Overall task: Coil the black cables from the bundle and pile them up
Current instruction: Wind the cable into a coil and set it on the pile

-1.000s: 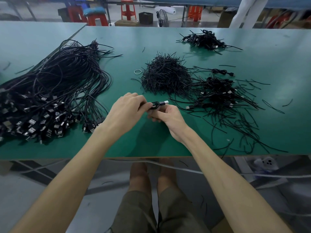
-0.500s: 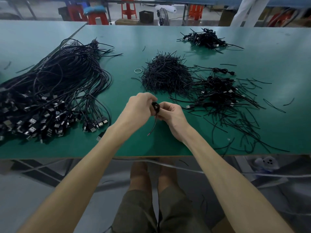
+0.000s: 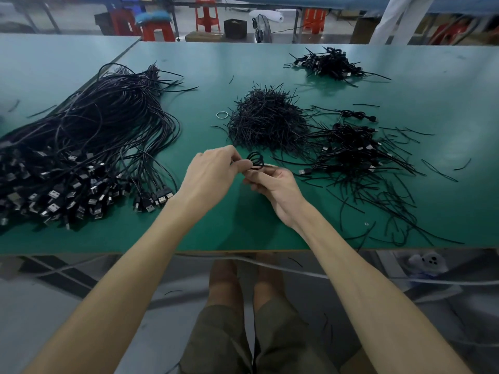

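Observation:
A small black cable coil [image 3: 256, 160] is pinched between both hands over the green table [image 3: 210, 233], near its front edge. My left hand [image 3: 209, 172] grips the coil's left side with its fingertips. My right hand [image 3: 272, 184] holds it from below and to the right. A big bundle of long black USB cables [image 3: 89, 147] lies at the left, plugs toward me. Finished coiled cables lie in a loose pile [image 3: 353, 155] at the right, with a second pile [image 3: 330, 64] at the far right back.
A heap of short black twist ties [image 3: 266, 121] sits just beyond my hands, with a small ring [image 3: 222, 115] to its left. Loose ties are scattered at the right front [image 3: 391, 211]. Red stools [image 3: 206, 14] and a fan stand behind the table.
The cable's loose tail that hung down between my hands is now wound in. The coil stands as a round loop above my fingers, and both hands have shifted slightly.

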